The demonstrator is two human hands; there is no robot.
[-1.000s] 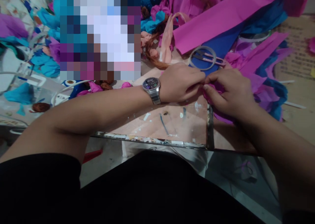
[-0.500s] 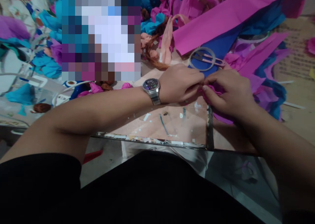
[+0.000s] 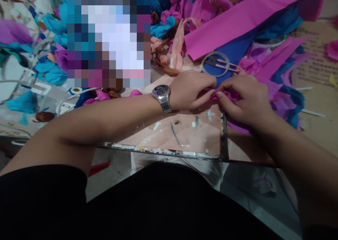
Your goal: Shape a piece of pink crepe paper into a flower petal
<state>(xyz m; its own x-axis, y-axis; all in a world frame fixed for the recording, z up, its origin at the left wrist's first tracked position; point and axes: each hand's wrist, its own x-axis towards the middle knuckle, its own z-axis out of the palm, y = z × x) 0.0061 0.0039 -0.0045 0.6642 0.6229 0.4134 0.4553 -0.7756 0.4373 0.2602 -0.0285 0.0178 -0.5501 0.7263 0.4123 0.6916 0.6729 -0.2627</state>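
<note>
My left fingers and right fingers pinch crumpled magenta paper (thin-looking stuff), so I'd keep pressure light.

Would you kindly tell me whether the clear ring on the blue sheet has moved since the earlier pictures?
No: against the dark table seam, the clear ring shows no evident shift in any direction; the view drifts slightly.

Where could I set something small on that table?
Mostly open: the tabletop between the left hand, the front edge and the dark strip, though small scraps dot it. Farther back, a pink sheet, blue sheet and crumpled paper crowd it.
</note>
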